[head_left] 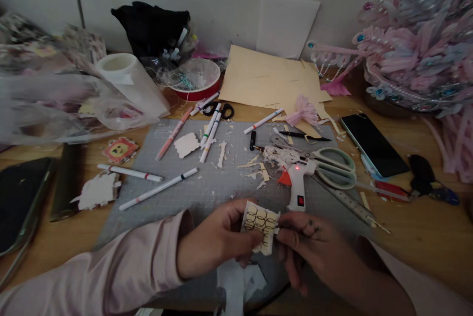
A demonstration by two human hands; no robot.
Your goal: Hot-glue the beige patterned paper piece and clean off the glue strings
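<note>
Near the bottom centre, a small cream piece with dark looped lines and a white edge (260, 220) is held above the grey cutting mat. My left hand (225, 232) grips it from the left, thumb across its face. The fingers of my right hand (314, 244) pinch a small white bit at its right edge. A white glue gun (298, 183) with a lit red light lies just beyond my right hand. White paper scraps (240, 281) show below my hands. The grey cutting mat (148, 212) holds markers (158, 189) and a white ragged-edged piece (186, 144).
Green-handled scissors (336, 168) and a metal ruler (347, 200) lie right of the glue gun. A phone (374, 143) is farther right, below pink beaded ornaments (417, 55). Cream sheets (266, 77) and a red-rimmed bowl (201, 92) stand behind. Another dark phone (22, 198) is far left.
</note>
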